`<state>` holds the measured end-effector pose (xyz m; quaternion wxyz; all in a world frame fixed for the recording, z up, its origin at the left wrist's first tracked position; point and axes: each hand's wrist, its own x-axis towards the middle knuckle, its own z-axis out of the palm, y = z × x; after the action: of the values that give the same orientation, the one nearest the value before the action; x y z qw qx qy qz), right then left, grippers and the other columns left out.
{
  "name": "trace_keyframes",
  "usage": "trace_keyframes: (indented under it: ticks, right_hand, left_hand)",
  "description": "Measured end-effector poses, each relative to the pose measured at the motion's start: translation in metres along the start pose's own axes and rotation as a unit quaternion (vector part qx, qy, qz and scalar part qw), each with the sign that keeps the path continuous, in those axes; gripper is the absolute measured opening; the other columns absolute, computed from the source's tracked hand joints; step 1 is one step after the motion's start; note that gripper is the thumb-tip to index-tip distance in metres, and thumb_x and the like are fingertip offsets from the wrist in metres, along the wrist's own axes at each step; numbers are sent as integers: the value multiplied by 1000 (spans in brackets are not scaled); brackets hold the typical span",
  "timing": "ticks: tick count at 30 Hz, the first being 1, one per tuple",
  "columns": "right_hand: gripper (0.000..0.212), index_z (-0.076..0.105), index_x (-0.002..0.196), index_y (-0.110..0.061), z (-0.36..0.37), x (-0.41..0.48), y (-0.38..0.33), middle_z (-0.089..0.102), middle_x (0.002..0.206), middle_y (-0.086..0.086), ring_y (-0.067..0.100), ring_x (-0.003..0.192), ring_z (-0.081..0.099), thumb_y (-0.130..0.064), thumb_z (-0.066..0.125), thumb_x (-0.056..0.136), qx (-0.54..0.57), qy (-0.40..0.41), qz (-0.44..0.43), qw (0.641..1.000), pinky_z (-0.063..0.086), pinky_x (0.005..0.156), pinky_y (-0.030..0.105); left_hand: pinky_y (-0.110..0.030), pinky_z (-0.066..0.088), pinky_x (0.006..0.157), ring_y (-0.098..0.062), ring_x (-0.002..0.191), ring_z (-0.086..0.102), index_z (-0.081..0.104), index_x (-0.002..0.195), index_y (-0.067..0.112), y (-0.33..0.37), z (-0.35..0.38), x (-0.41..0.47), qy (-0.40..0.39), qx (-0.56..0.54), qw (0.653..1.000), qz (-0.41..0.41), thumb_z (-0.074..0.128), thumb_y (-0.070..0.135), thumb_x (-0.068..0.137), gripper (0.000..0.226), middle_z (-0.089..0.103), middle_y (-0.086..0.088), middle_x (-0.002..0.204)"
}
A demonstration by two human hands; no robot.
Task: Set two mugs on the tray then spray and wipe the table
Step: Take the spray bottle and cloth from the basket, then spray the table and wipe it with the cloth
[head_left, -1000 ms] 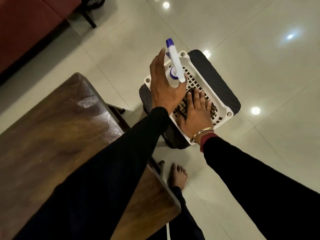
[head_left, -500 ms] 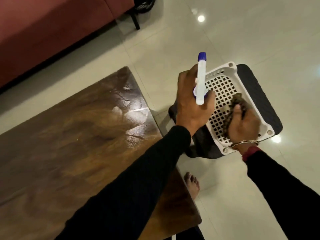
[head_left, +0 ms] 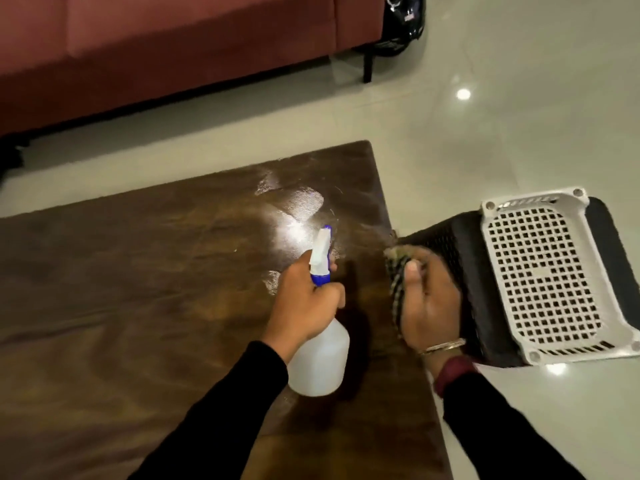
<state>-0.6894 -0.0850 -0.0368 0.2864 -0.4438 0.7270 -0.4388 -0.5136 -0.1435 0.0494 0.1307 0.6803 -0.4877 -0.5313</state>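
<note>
The dark wooden table (head_left: 138, 289) fills the lower left, with wet shiny patches near its far right corner. My left hand (head_left: 301, 303) grips a white spray bottle (head_left: 320, 362) with a blue collar by the neck, nozzle pointing away over the tabletop. My right hand (head_left: 429, 306) holds a checked brown cloth (head_left: 397, 289) bunched in its fingers above the table's right edge. No mugs are in view.
A white perforated basket (head_left: 540, 278) sits on a black stool (head_left: 460, 271) just right of the table. A red sofa (head_left: 166, 46) runs along the back, with a black object (head_left: 403, 19) at its right end. Pale glossy floor tiles (head_left: 519, 98) surround everything.
Both hands have come away from the basket to above the table. My right hand lifted the cloth out of the basket; my left hand carried the bottle over the tabletop. The view swung left.
</note>
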Motion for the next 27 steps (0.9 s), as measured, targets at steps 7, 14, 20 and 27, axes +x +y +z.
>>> trace_keyframes:
  ticks: [7,14,20,27]
  right_hand:
    - [79,43,155,-17,68,-47,23,35,165,8,33,157,22,-45,57,82,-338,-151,-103,923,19,126,59]
    - [75,30,162,-34,93,36,11,12,174,4,33,160,11,-63,39,93,-386,-150,-65,908,12,125,61]
    - [68,34,159,-38,147,122,-15,10,175,2,33,160,6,-57,39,94,-396,-182,-64,898,9,125,64]
    - [81,25,160,-49,71,22,18,7,175,-4,27,162,6,-49,56,85,-404,-293,-194,844,18,122,66]
  left_hand:
    - [-44,55,65,-30,73,64,65,80,13,-19,-27,25,15,48,998,28,67,3,60,23,70,-7,76]
    - [-47,52,62,-30,70,57,62,84,4,-30,-43,28,21,33,997,59,64,-4,62,23,66,-15,79]
    - [-49,52,62,-28,69,58,59,81,13,-32,-58,31,52,13,995,85,65,-5,63,26,65,-10,76]
    - [-53,48,62,-27,72,57,56,86,12,-30,-55,29,3,19,996,85,62,6,64,23,61,-7,82]
